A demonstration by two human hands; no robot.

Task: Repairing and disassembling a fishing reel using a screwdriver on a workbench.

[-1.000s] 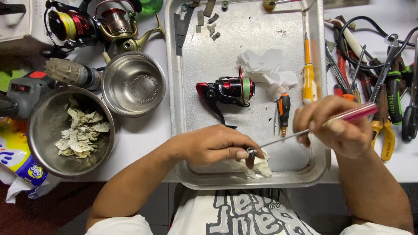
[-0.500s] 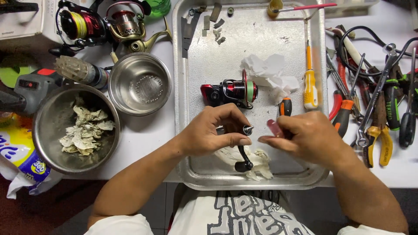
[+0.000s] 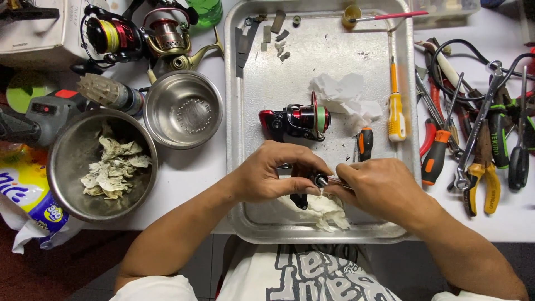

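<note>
Both hands (image 3: 329,181) around small metal part (image 3: 319,179)

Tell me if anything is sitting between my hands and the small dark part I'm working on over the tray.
Nothing visible does. The left hand already pinches the small dark part, and the right hand meets it with a thin tool from the other side. The crumpled tissue lies just below, on the metal tray, not between them.

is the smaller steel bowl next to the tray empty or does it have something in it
Empty. The smaller steel bowl shows only its bare shiny bottom, while the larger bowl beside it holds crumpled used paper scraps.
</note>
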